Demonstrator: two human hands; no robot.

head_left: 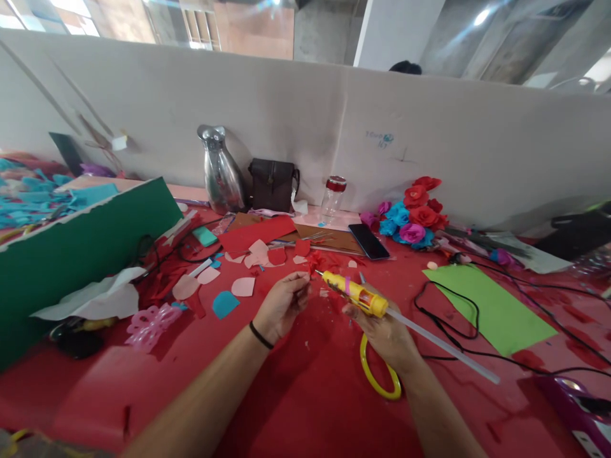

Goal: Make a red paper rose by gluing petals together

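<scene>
My right hand [382, 327] is closed around a yellow glue gun [356, 294] with a long clear glue stick [443, 346] poking out of its back. The gun's nozzle points left toward my left hand [281, 304], which pinches a small red piece I can barely make out at its fingertips. A black band sits on my left wrist. Both hands hover over the red table cover [305, 394]. Yellow scissor handles [379, 375] lie under my right wrist.
Cut pink, red and blue petal shapes [243, 286] lie beyond my hands. A green sheet [491, 305], black cables [453, 305], a phone [368, 242], a paper flower bunch [413, 213], a silver vase [220, 172], a dark bag [273, 184] and a green board [71, 248] surround them.
</scene>
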